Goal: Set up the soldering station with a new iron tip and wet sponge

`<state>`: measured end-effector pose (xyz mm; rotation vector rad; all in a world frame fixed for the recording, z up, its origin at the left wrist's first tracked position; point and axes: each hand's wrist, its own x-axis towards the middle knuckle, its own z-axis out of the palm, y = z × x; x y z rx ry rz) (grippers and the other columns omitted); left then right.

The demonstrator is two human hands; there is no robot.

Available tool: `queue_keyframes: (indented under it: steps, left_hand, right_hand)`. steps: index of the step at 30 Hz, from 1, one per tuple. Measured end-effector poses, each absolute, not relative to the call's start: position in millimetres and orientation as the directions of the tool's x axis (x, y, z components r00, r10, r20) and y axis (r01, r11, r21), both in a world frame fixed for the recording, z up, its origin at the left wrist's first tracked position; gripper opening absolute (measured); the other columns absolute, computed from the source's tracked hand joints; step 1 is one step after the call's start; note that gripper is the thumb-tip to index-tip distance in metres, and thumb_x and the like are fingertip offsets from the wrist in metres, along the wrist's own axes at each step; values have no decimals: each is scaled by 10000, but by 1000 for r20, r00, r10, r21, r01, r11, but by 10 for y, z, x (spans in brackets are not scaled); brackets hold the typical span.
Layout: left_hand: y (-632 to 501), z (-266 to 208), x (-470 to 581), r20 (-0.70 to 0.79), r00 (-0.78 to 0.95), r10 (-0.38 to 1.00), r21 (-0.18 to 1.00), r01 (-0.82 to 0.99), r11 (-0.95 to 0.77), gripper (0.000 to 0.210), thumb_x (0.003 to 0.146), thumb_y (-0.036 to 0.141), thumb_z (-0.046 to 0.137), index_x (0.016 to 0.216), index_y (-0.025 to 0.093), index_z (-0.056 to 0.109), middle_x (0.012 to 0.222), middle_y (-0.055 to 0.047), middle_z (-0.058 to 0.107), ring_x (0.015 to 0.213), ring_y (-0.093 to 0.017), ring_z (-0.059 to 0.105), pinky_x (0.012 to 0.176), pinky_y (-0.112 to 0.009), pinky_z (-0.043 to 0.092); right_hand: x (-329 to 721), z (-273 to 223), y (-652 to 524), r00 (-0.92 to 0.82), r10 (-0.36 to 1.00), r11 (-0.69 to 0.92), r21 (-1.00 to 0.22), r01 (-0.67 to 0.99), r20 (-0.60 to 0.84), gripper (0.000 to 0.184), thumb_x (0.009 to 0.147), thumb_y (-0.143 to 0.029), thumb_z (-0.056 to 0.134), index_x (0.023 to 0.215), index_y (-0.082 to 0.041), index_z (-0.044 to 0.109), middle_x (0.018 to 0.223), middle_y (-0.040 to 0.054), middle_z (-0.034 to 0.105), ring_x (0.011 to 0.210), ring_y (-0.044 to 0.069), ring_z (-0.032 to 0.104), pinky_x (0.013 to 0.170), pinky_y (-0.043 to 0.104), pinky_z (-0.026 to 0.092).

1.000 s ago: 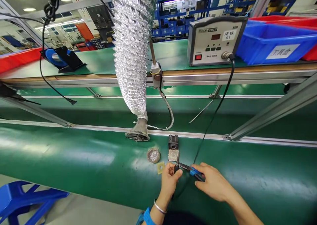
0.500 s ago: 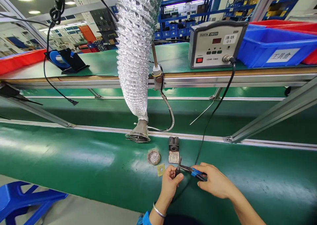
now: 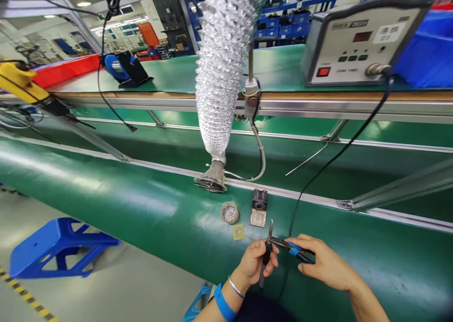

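My left hand [image 3: 257, 261] is closed around the dark handle of a soldering iron [image 3: 268, 255], whose metal tip points up and away from me. In my right hand [image 3: 323, 264] is a pair of pliers [image 3: 294, 250] with blue and black grips. The plier jaws meet the iron at the base of its metal part, just above my left fingers; whether they clamp it I cannot tell. Beyond my hands lie a small yellowish square pad [image 3: 239, 232], a round tin of metal shavings [image 3: 230, 213] and a dark iron stand [image 3: 259, 200] with a pale tray.
A foil duct [image 3: 219, 86] ends in a fume hood [image 3: 211, 176] low over the green bench [image 3: 148, 223]. On the shelf stand a soldering station [image 3: 361, 46] with a hanging black cable [image 3: 339, 157] and a blue wire spool [image 3: 118, 68]. A blue stool [image 3: 67, 246] is on the floor.
The view has swung, so the bench scene sits differently. My left hand has turned and the iron's handle and upright tip now show more. The pliers stay at the iron.
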<state>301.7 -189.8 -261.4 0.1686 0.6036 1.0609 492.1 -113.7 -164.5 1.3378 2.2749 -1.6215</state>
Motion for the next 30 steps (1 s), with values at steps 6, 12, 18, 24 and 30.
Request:
queue_keyframes:
  steps: [6, 12, 18, 24, 30]
  left_hand:
    - [-1905, -2603, 3038, -399, 330, 856, 501, -703, 505, 500, 630, 556, 721, 754, 83, 616, 537, -47, 619, 321, -62, 416, 302, -191, 239]
    - [-1854, -2571, 3075, -440, -214, 872, 835, -454, 310, 458, 531, 364, 839, 644, 157, 446, 492, 75, 490, 414, -21, 379, 399, -149, 294]
    - [-1879, -2593, 2946, -444, 202, 873, 568, -690, 448, 479, 717, 548, 653, 835, 85, 617, 551, -26, 601, 342, -50, 423, 309, -167, 266]
    - [-1906, -2624, 2952, -333, 408, 850, 402, -754, 519, 523, 788, 529, 567, 889, 27, 676, 532, -64, 591, 335, -76, 451, 304, -190, 277]
    - [-1932, -2577, 2991, -293, 460, 838, 296, -790, 537, 432, 774, 467, 627, 836, 42, 669, 506, -14, 502, 343, -44, 377, 320, -181, 197]
  right_hand:
    - [4895, -1648, -1156, -640, 569, 79, -740, 668, -517, 504, 678, -178, 495, 1166, -250, 596, 963, 11, 583, 907, 190, 544, 814, 286, 423]
    - [4781, -1644, -1285, -450, 674, 82, -547, 833, -585, 476, 738, -288, 503, 1210, -278, 558, 957, 29, 578, 901, 214, 551, 809, 304, 424]
    - [4880, -1611, -1172, -551, 649, 86, -668, 739, -526, 523, 713, -256, 543, 1235, -261, 552, 1087, 36, 562, 1041, 214, 513, 944, 309, 386]
    - [4908, -1529, -1113, -624, 607, 106, -728, 677, -492, 520, 655, -195, 532, 1168, -238, 610, 967, 26, 605, 935, 211, 552, 895, 320, 422]
    - [4978, -1623, -1125, -629, 593, 90, -735, 672, -503, 547, 652, -182, 530, 1190, -261, 596, 1090, 33, 593, 1066, 238, 514, 887, 305, 419]
